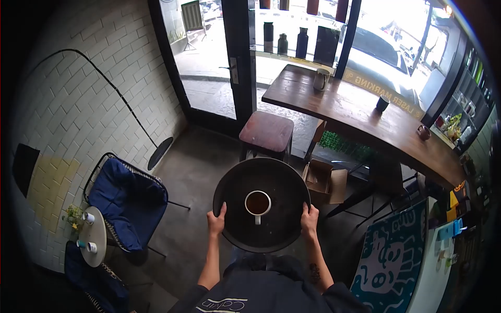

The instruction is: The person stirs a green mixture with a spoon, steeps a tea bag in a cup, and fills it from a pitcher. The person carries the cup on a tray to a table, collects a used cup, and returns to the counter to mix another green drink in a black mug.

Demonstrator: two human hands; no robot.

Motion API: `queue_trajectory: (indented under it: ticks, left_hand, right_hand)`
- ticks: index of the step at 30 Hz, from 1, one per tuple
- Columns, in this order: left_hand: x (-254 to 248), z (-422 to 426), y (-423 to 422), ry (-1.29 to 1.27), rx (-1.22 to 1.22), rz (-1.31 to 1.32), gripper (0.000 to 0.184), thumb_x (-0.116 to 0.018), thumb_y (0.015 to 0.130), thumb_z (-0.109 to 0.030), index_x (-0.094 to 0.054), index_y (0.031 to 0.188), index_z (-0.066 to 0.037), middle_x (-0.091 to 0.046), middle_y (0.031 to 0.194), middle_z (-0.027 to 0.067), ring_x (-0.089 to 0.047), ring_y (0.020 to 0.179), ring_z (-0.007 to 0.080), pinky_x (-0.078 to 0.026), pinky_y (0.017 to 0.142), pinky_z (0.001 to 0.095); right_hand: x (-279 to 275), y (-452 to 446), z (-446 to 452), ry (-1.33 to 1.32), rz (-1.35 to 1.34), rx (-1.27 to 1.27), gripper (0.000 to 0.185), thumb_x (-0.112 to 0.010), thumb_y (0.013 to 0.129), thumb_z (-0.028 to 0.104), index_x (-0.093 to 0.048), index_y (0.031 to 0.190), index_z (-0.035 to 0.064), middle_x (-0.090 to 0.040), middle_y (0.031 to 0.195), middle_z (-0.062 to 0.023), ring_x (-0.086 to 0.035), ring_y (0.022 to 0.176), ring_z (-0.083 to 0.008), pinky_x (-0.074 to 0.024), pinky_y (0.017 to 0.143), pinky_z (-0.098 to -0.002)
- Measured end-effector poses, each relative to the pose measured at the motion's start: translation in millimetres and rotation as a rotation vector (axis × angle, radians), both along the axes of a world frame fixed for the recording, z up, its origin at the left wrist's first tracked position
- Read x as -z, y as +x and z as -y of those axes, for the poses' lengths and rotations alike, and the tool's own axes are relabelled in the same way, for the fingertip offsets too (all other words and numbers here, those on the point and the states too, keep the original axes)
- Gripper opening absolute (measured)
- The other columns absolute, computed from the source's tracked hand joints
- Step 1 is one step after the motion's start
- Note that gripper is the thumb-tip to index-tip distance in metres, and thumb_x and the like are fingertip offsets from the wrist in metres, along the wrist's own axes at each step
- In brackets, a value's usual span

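A round black tray (pixel 284 229) is held level in front of the body, over the floor. My left hand (pixel 216 219) grips its left rim, with the thumb on top and the other fingers hidden beneath. On the opposite rim my right hand (pixel 309 219) holds the tray in the same way. A white cup (pixel 258 204) of dark brown liquid stands near the tray's middle, its handle towards my body. Neither hand touches the cup.
Ahead is a wooden stool (pixel 266 130); a long wooden counter (pixel 349 107) runs to the right, with an open cardboard box (pixel 324 180) below. A blue cushioned chair (pixel 125 203) and a small round table (pixel 96 255) with cups are at left. A glass door (pixel 204 62) stands ahead.
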State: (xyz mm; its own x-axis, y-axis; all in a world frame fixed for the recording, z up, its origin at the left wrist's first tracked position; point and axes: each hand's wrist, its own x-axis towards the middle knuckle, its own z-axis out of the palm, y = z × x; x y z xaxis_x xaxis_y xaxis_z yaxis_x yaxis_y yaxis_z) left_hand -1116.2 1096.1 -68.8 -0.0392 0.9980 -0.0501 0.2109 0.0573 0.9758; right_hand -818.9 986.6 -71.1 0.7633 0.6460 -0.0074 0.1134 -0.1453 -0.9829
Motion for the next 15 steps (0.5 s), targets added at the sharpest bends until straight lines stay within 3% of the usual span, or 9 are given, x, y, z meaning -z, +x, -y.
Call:
queue_trajectory:
  ticks: [4,5,6,8,15]
  left_hand:
    - [-41,-71,41,-0.033,-0.019,0.087,0.040,-0.068,0.092,-0.032,-0.069,0.087,0.007,-0.064,0.075,-0.0010,-0.055,0.070,0.0077,-0.048,0.064,0.0282]
    - [-44,-92,43,-0.109,0.031,0.108,0.041,-0.071,0.089,-0.037,-0.068,0.093,0.004,-0.068,0.088,0.0063,-0.061,0.079,0.0128,-0.050,0.072,0.0297]
    - [-57,-109,51,-0.100,0.071,0.158,0.041,-0.070,0.090,-0.036,-0.067,0.097,0.004,-0.067,0.091,0.0068,-0.061,0.080,0.0129,-0.050,0.072,0.0298]
    - [-87,-138,66,-0.150,0.064,0.104,0.041,-0.070,0.090,-0.036,-0.064,0.101,0.003,-0.066,0.093,0.0067,-0.060,0.082,0.0135,-0.050,0.072,0.0290]
    - [-146,-237,112,-0.181,0.112,-0.009,0.044,-0.067,0.092,-0.035,-0.057,0.111,0.004,-0.062,0.103,0.0105,-0.059,0.093,0.0161,-0.048,0.082,0.0294]
  right_hand:
    - [-42,30,-62,0.080,-0.082,-0.022,0.030,-0.051,0.101,0.016,-0.059,0.078,-0.0004,-0.039,0.060,0.0084,-0.031,0.054,-0.0026,-0.0241,0.047,-0.0266]
    - [-46,38,-77,0.115,-0.058,-0.027,0.028,-0.052,0.101,0.017,-0.061,0.081,-0.0009,-0.045,0.063,0.0075,-0.035,0.057,-0.0026,-0.0281,0.049,-0.0256]
    - [-50,47,-90,0.115,-0.058,0.000,0.028,-0.052,0.101,0.017,-0.061,0.081,-0.0009,-0.045,0.063,0.0075,-0.035,0.057,-0.0026,-0.0281,0.049,-0.0256]
    - [-60,66,-114,0.087,-0.011,-0.063,0.028,-0.051,0.100,0.015,-0.060,0.086,-0.0070,-0.049,0.063,0.0002,-0.039,0.059,-0.0069,-0.0340,0.052,-0.0299]
    - [-110,105,-185,0.134,-0.067,-0.034,0.028,-0.050,0.101,0.015,-0.060,0.085,-0.0055,-0.050,0.067,0.0038,-0.041,0.063,-0.0050,-0.0355,0.054,-0.0276]
